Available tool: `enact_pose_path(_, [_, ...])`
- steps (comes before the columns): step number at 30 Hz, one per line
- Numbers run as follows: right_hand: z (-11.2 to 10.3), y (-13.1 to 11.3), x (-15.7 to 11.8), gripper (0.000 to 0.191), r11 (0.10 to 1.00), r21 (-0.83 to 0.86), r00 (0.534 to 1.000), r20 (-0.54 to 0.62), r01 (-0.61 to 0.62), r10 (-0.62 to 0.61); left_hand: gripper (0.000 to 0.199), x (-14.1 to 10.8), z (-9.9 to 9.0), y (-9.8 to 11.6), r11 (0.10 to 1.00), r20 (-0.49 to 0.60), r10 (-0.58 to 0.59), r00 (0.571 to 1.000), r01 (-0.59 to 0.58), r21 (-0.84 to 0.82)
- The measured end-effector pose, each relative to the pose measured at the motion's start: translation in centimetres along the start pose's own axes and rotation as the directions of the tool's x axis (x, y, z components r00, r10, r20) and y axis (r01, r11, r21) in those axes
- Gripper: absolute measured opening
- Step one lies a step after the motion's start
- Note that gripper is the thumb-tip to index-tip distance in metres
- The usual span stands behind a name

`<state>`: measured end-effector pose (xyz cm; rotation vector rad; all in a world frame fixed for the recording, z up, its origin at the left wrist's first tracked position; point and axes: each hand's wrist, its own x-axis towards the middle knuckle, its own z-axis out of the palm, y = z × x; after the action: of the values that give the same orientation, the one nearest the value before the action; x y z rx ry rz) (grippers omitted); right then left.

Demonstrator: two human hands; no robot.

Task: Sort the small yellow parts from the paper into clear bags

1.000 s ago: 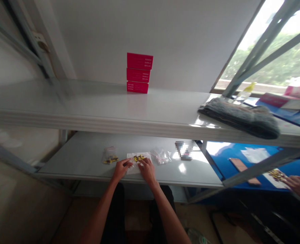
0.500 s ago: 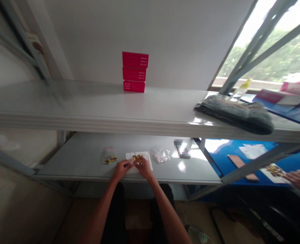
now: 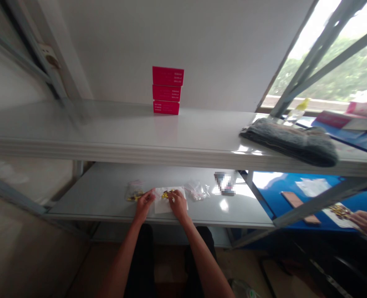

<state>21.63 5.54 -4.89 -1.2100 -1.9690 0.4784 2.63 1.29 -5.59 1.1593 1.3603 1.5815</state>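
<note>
The left hand (image 3: 143, 205) and the right hand (image 3: 178, 204) have just parted. Half a second ago their fingertips met over the white sheet (image 3: 161, 208); now the left hand has swung out past the sheet's left edge, while the right hand stays over the sheet's right half. The gap opened between them leaves the small yellow-and-dark pieces (image 3: 165, 194) in plainer view — a loose pile on the sheet, just beyond and to the left of the right fingertips. For the work in hand, I take this as a pause in the two-handed handling, with the right hand at the pieces and the left minding a bag.

The left fingers are curled nearly closed, and seem to pinch thin clear film with a pinkish edge by the fingertips; it is too small and blurred to be certain. The right fingers are bent and half closed, tips down at the near edge of the pile; I cannot tell whether a piece is gripped.

Just left of the left fingers, partly behind them, lies a clear zip bag (image 3: 135, 187) with yellow pieces in its lower part; whether the fingers touch it is unclear. To the right of the right fingers, near the sheet, rests a crumpled heap of clear bags (image 3: 198, 191) — clear of both hands.
</note>
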Motion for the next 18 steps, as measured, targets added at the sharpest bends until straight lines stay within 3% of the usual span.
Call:
enact_pose_path(3, [0.3,0.0,-0.1,0.029,0.997,-0.072,0.999,0.037,0.026,-0.023,0.061,-0.1,0.1,0.2,0.999,0.009,-0.034,0.999,0.034,-0.027])
enact_pose_path(10, [0.4,0.0,-0.2,0.022,0.996,-0.076,0.999,0.035,0.043,-0.04,0.053,-0.1,0.3,0.4,0.997,-0.004,-0.045,0.999,0.045,0.059])
enact_pose_path(14, [-0.1,-0.2,-0.2,0.023,0.993,0.117,0.999,-0.035,0.021,-0.017,0.048,0.0,0.3,0.1,0.988,0.03,-0.024,0.999,0.019,0.155])
enact_pose_path(18, [-0.6,-0.5,-0.3,0.02,0.943,0.329,0.999,0.012,0.042,-0.049,0.043,0.0,0.4,0.2,0.971,0.111,0.002,0.994,-0.028,0.236])
